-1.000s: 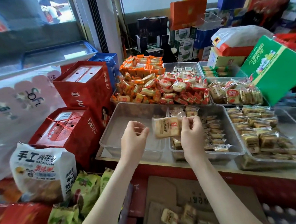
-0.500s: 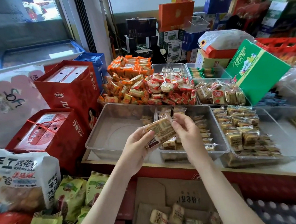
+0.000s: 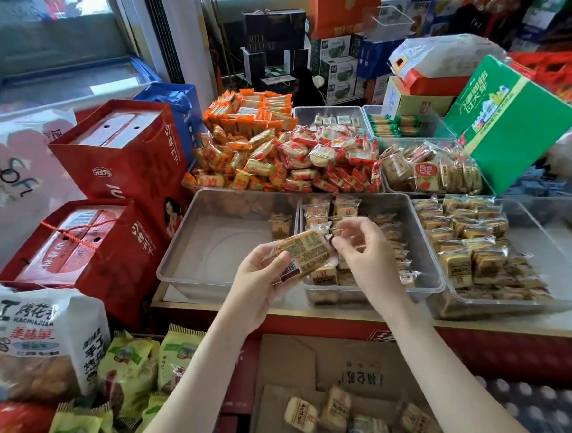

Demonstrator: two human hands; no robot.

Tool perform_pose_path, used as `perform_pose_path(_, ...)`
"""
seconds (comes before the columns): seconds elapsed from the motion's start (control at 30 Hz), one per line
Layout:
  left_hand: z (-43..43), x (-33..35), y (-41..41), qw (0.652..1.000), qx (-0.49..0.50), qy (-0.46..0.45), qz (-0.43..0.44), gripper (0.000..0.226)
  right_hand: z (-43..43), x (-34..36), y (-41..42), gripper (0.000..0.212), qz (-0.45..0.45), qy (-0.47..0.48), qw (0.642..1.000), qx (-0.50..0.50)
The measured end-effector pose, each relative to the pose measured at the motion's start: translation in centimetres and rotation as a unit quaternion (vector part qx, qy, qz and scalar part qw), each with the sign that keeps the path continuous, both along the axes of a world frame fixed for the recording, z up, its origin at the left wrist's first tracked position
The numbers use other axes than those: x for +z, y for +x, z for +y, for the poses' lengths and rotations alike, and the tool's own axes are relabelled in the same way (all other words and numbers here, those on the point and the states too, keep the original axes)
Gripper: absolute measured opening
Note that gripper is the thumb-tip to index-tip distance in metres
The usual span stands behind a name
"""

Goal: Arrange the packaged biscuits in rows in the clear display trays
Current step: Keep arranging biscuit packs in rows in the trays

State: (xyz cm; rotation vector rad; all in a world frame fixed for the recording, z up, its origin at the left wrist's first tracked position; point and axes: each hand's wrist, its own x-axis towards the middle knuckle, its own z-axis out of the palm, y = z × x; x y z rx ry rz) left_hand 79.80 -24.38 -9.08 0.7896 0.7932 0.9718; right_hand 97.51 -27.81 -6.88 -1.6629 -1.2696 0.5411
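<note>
packet axis: biscuit packet (image 3: 305,253) has its long axis on a diagonal, near-left to far-right; printed back faces up, barcode end toward me.
packet place: in the air between my hands, over the near-left corner of the middle tray (image 3: 431,282).
left hand: left hand (image 3: 257,281) grips the near-left end, thumb on top.
right hand: right hand (image 3: 367,250) pinches the far-right crimp.

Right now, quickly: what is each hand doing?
Left hand: holds a biscuit packet, barcode side up.
Right hand: pinches that packet's right end.
</note>
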Motion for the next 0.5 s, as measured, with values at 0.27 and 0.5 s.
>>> perform_pose_path(0.27, 0.7, -2.1, 3.9, 0.991, -0.036, -0.035, 0.125, 0.027, 0.4, -3.3, -0.7, 0.071, -0.162, -0.131, 0.964, 0.162)
perform_pose_path(0.5, 3.9, -5.4, 3.7, 0.898, -0.109, 0.186, 0.384, 0.035, 4.2, -5.7, 7.9, 0.047, -0.105, -0.212, 0.966, 0.104)
